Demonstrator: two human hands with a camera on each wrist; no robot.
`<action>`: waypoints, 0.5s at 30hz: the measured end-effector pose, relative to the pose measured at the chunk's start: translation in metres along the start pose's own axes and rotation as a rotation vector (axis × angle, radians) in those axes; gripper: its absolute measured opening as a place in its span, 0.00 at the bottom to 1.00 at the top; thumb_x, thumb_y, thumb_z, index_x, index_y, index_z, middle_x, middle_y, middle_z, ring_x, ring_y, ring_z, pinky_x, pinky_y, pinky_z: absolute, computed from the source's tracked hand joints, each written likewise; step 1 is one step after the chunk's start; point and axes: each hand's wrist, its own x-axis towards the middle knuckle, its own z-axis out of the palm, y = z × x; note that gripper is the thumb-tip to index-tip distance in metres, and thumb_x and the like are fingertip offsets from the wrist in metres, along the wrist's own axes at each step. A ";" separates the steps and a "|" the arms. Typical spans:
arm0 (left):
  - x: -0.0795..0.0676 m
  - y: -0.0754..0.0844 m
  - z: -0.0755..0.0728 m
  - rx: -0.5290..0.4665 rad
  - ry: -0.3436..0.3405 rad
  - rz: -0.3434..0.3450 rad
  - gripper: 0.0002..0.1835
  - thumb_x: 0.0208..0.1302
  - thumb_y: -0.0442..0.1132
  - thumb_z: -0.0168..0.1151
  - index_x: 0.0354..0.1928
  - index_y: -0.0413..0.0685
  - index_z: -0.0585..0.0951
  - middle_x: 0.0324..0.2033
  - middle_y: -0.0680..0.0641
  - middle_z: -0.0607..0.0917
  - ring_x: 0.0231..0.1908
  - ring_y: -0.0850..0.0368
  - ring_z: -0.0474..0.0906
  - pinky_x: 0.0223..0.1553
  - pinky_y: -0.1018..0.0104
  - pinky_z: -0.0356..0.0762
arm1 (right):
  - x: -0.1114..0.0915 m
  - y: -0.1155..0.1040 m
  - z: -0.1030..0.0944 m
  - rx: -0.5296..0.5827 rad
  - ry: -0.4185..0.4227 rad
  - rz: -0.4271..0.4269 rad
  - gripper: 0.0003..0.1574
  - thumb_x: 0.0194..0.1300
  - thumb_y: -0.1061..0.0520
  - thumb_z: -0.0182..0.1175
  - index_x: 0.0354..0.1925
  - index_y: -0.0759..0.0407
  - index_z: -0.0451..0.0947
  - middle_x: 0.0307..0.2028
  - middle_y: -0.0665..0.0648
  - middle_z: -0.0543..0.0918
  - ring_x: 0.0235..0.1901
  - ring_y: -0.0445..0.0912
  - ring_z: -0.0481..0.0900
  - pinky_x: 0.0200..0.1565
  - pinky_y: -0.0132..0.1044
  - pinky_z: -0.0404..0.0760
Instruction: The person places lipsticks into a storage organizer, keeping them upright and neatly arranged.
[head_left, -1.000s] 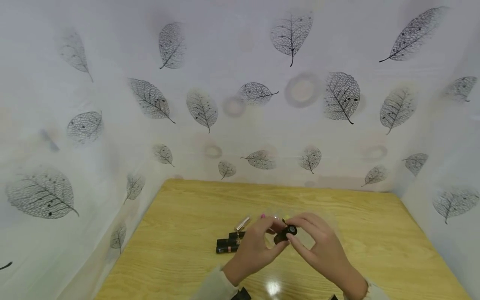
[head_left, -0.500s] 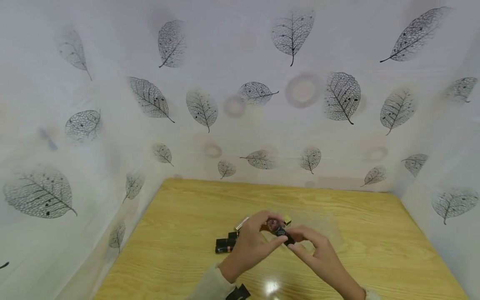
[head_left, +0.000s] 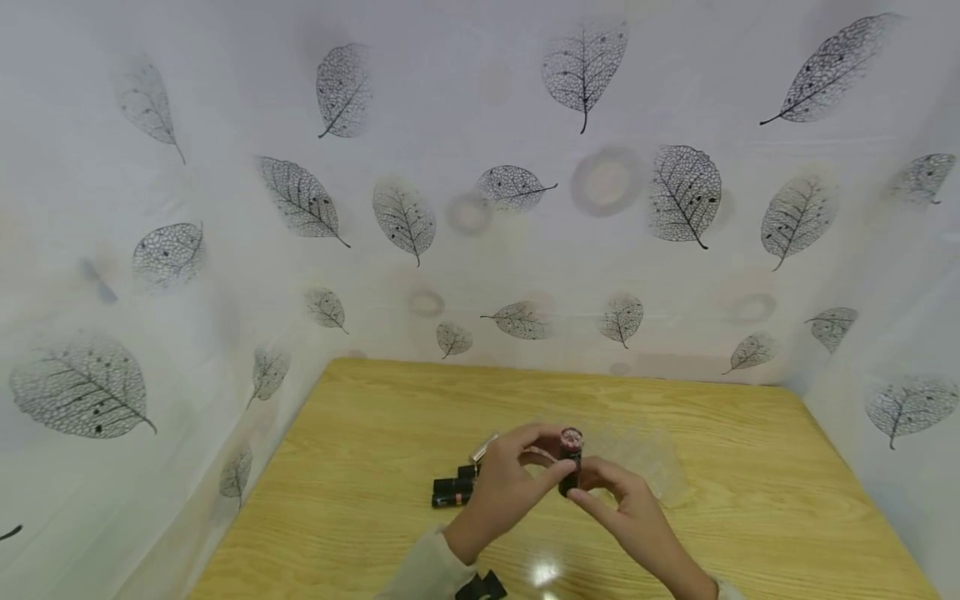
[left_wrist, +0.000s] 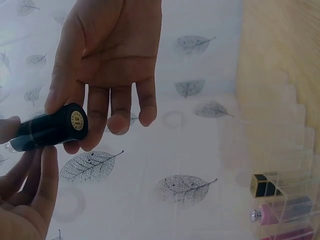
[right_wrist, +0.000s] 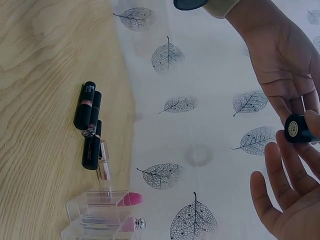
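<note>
A dark lipstick tube [head_left: 572, 462] stands nearly upright between both hands in the head view, its clear, faceted-looking top facing up. My left hand [head_left: 513, 483] pinches its upper part, thumb across the front. Lower down, my right hand [head_left: 633, 508] grips the base between thumb and fingers. The left wrist view shows a round gold label reading 04 on the base of the lipstick [left_wrist: 55, 127], with the right hand [left_wrist: 117, 55] at that end and the left hand [left_wrist: 25, 215] opposite. In the right wrist view, the lipstick [right_wrist: 300, 128] is partly hidden by fingers.
Several black lipsticks [right_wrist: 91, 150] lie on the wooden table [head_left: 360, 433], beside a rose-gold tube [head_left: 483, 448]. A clear stepped organizer [head_left: 652, 467] holds pink tubes [left_wrist: 285, 210] and a black-and-gold one [left_wrist: 265, 186]. Black items [head_left: 482, 587] lie near the front edge.
The lipstick has turned from lying tilted, end toward the head camera, to nearly upright. Both hands keep hold of it, and the right hand has shifted lower to its base.
</note>
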 end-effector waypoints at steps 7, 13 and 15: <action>0.001 0.004 -0.001 0.000 -0.008 -0.042 0.16 0.58 0.42 0.65 0.47 0.46 0.81 0.39 0.44 0.85 0.38 0.59 0.82 0.40 0.74 0.82 | 0.000 -0.004 0.001 -0.021 0.016 0.028 0.15 0.63 0.63 0.58 0.48 0.53 0.77 0.39 0.43 0.82 0.36 0.31 0.77 0.38 0.30 0.79; 0.003 0.004 -0.001 0.021 0.006 -0.035 0.15 0.59 0.42 0.65 0.47 0.46 0.81 0.38 0.44 0.85 0.38 0.57 0.83 0.40 0.73 0.82 | 0.003 -0.001 -0.008 -0.088 0.038 0.057 0.12 0.65 0.62 0.56 0.48 0.56 0.77 0.40 0.46 0.83 0.38 0.31 0.78 0.39 0.30 0.79; 0.003 0.003 -0.001 0.026 0.015 -0.037 0.14 0.59 0.42 0.64 0.47 0.46 0.81 0.38 0.44 0.85 0.38 0.57 0.83 0.40 0.73 0.82 | 0.003 0.003 -0.015 -0.135 0.078 0.066 0.12 0.66 0.62 0.55 0.47 0.57 0.77 0.39 0.50 0.84 0.39 0.30 0.78 0.40 0.29 0.80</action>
